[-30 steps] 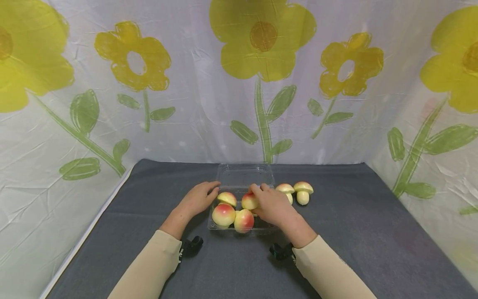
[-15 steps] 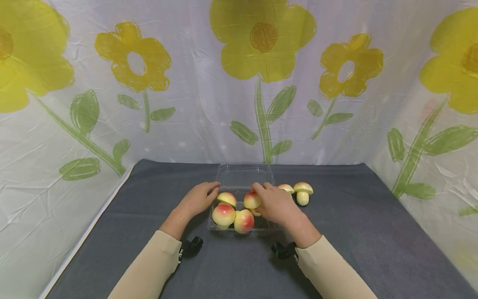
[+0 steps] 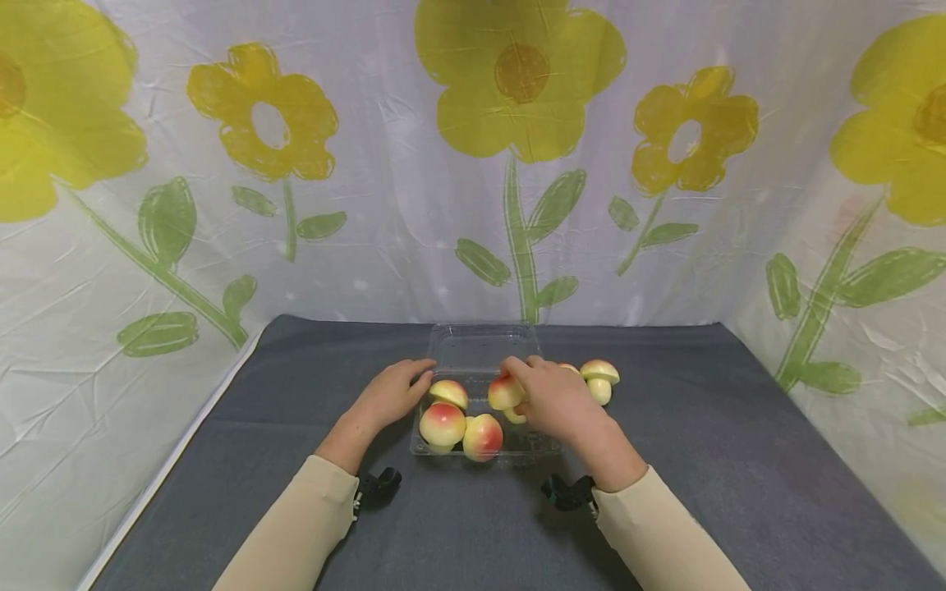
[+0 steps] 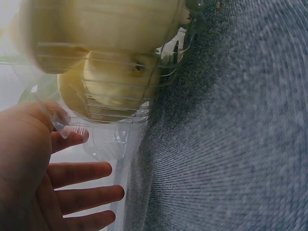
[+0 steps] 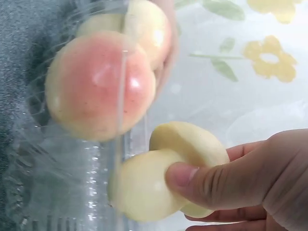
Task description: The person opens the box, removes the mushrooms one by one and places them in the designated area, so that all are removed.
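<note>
Mushroom [image 3: 506,393] with a pale stem and red-blushed yellow cap was pinched between the thumb and fingers of the person's right hand [image 3: 557,398], at the right part of a clear plastic box [image 3: 528,446]; whether it touched the bottom could not be told. Three similar mushrooms [image 3: 443,424] sat close together in the box's left part. The left hand [image 3: 390,392] was at the box's far left corner, released, with its fingers loose and extended. On the far side, the clear lid [image 3: 484,345] was folded back over dark cloth [image 3: 473,525]. Two more mushrooms [image 3: 600,377] were right of the box, one partly hidden by the right hand.
</note>
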The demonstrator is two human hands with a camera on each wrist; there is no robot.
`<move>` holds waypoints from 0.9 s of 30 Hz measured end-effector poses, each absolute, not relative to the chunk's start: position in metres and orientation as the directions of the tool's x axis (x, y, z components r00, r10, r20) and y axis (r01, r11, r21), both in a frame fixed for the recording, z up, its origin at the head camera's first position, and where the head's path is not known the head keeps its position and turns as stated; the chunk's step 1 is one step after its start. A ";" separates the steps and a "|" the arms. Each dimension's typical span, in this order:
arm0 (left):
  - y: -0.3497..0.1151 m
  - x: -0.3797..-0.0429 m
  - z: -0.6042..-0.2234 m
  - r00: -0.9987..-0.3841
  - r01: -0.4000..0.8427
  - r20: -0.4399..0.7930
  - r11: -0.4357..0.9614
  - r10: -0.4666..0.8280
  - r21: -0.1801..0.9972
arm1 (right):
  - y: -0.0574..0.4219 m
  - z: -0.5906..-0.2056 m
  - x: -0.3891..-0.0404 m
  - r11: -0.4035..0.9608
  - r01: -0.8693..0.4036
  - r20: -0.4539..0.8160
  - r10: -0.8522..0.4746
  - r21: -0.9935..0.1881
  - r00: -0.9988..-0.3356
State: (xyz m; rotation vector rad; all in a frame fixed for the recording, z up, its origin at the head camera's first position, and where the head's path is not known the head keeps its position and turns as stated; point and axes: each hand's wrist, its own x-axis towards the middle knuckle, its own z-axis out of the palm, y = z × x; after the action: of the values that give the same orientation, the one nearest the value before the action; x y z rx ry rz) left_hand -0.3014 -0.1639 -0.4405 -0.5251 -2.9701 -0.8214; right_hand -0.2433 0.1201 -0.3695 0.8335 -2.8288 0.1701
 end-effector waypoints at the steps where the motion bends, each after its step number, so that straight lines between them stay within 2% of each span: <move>1: -0.164 -0.301 -0.440 -0.943 0.324 0.104 0.805 0.315 0.497 | 0.121 -0.368 -0.243 0.835 -0.546 0.211 -0.524 -0.061 -0.825; 27: -0.164 -0.299 -0.440 -0.944 0.324 0.109 0.809 0.312 0.490 | 0.158 -0.338 -0.239 0.853 -0.445 0.156 -0.418 -0.273 -0.895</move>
State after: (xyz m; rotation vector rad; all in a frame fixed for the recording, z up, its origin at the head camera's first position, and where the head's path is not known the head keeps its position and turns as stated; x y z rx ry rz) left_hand -0.2990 -0.1636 -0.4396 -0.5221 -2.9663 -0.8091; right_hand -0.2388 0.1577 -0.3376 0.6851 -2.9360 0.4663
